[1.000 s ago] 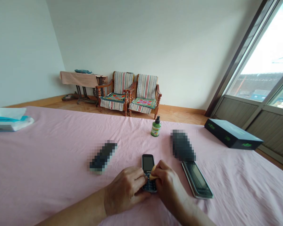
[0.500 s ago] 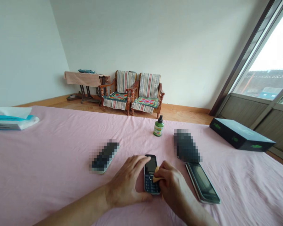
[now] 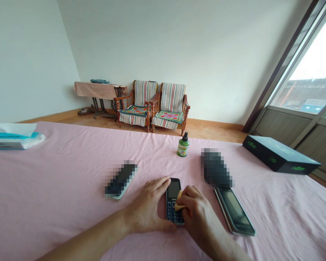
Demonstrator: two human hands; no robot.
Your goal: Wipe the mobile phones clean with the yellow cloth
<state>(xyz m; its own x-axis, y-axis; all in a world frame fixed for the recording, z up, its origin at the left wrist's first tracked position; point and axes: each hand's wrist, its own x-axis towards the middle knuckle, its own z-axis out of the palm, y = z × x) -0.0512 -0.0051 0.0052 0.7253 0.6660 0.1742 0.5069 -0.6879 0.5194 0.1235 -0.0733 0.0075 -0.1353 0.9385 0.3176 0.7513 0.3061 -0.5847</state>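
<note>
A dark keypad phone [image 3: 174, 190] lies face up on the pink sheet [image 3: 78, 174]. My left hand [image 3: 146, 207] steadies it from the left, fingertips at its upper left edge and thumb along the bottom edge. Between the closed fingers of my right hand [image 3: 200, 213] is a small yellow cloth [image 3: 179, 207], pressed on the upper part of the keypad. That hand covers the phone's lower right side. To the right lies a touchscreen phone [image 3: 235, 210] with a pale edge, its far end beside a blurred-out dark object [image 3: 216, 168].
Another phone [image 3: 122, 181], partly blurred out, lies left of my hands. A green spray bottle [image 3: 183, 146] stands ahead. The black box [image 3: 279, 156] sits at the right edge, a tissue pack [image 3: 16, 140] at far left. Two wooden chairs [image 3: 168, 116] stand beyond.
My left fingertips have drawn back from over the phone's top left corner to its edge. My right hand and the cloth have shifted only slightly on the keypad.
</note>
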